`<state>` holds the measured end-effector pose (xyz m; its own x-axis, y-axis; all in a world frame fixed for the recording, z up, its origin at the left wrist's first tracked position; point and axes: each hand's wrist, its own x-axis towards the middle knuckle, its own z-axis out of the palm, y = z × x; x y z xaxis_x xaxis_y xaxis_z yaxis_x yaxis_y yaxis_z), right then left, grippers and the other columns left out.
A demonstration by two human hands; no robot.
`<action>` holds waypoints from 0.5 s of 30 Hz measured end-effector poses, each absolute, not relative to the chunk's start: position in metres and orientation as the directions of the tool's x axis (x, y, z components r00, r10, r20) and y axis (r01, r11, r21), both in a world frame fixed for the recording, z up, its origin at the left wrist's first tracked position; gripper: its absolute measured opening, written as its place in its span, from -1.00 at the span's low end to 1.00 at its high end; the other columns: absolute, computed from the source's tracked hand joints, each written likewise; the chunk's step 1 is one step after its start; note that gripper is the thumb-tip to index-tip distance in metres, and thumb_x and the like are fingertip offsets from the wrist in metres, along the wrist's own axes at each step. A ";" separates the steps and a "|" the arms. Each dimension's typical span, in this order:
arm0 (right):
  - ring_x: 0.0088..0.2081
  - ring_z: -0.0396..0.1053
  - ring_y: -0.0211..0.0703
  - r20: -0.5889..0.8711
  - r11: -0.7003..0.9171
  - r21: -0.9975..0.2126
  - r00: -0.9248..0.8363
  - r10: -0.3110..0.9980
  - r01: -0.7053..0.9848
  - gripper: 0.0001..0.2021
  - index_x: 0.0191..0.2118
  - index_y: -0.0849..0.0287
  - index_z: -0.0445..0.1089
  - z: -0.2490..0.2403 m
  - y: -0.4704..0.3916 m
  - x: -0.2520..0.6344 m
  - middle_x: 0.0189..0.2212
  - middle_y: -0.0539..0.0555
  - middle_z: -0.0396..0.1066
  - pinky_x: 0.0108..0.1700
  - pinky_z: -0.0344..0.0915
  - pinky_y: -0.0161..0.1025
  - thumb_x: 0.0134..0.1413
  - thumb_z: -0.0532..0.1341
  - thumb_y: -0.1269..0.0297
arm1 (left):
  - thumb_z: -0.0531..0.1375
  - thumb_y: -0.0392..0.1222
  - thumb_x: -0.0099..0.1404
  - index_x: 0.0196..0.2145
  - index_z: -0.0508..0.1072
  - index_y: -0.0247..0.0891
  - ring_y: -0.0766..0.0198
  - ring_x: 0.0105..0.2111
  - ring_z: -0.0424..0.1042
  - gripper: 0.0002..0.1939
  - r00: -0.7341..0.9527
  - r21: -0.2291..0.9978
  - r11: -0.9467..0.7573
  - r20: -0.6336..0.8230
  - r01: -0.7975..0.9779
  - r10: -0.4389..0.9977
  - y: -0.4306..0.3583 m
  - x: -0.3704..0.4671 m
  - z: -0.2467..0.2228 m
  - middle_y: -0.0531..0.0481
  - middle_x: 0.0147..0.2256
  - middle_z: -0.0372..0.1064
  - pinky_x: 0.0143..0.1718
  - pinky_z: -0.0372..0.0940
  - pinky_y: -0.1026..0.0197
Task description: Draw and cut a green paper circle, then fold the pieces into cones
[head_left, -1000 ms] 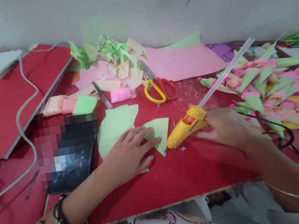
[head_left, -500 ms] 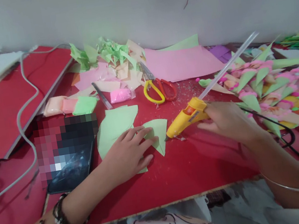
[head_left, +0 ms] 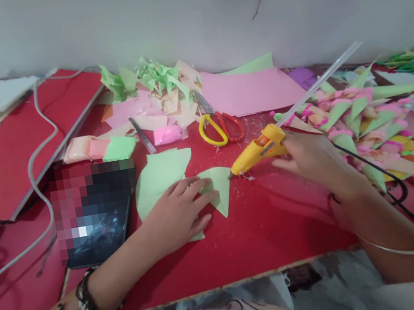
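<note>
My left hand [head_left: 180, 209] lies flat with its fingers spread, pressing a small creased green paper piece [head_left: 220, 187] to the red tabletop. A larger green paper sheet [head_left: 162, 170] lies partly beneath that hand. In my right hand [head_left: 309, 161] is a yellow hot glue gun [head_left: 257, 149], held by its handle. Its nozzle is at the upper right edge of the small piece; whether it touches the paper I cannot tell. A long clear glue stick [head_left: 323, 80] sticks out of the gun's back. Most of the gun's handle is hidden by my fingers.
Scissors with yellow and red handles [head_left: 222, 128] lie behind the gun. A phone [head_left: 102, 220] rests left of my left hand. Paper flowers [head_left: 359, 113] crowd the right side, near the gun's black cord [head_left: 397, 178]. Pink sheets [head_left: 251, 89], paper scraps [head_left: 158, 76] and clay packets [head_left: 118, 147] lie behind.
The glue gun in my right hand has moved slightly up, its nozzle now higher along the small paper's right edge. My left hand keeps its place on the paper.
</note>
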<state>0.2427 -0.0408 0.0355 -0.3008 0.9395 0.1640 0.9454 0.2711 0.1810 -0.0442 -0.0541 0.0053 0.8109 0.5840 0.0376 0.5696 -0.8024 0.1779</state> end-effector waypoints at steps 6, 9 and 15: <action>-0.45 0.30 -0.08 0.182 0.259 0.177 -0.290 0.940 0.950 -0.81 -0.32 0.22 0.29 0.035 -0.038 0.243 -0.47 0.12 0.38 -0.52 -0.03 -0.29 -0.06 0.11 0.23 | -0.01 -0.09 0.27 0.03 0.22 -0.12 0.07 0.05 0.10 -0.63 0.812 0.183 -0.803 0.036 0.568 0.583 -0.054 -0.045 0.004 -0.07 0.08 0.12 0.02 0.08 0.02; -0.48 0.29 -0.11 0.176 0.291 0.132 -0.312 0.934 0.947 -0.84 -0.35 0.21 0.29 0.034 -0.040 0.244 -0.50 0.10 0.37 -0.50 -0.01 -0.28 -0.04 0.09 0.24 | 0.00 -0.10 0.27 0.04 0.21 -0.11 0.07 0.05 0.10 -0.63 0.812 0.183 -0.802 0.031 0.569 0.583 -0.054 -0.045 0.005 -0.06 0.08 0.11 0.02 0.09 0.02; -0.50 0.29 -0.14 0.123 0.361 0.092 -0.371 0.921 0.928 -0.87 -0.39 0.20 0.29 0.034 -0.047 0.244 -0.51 0.08 0.36 -0.50 -0.02 -0.29 -0.03 0.09 0.26 | 0.00 -0.10 0.27 0.03 0.21 -0.12 0.07 0.06 0.09 -0.63 0.812 0.179 -0.804 0.040 0.567 0.582 -0.054 -0.045 0.005 -0.07 0.07 0.12 0.02 0.09 0.03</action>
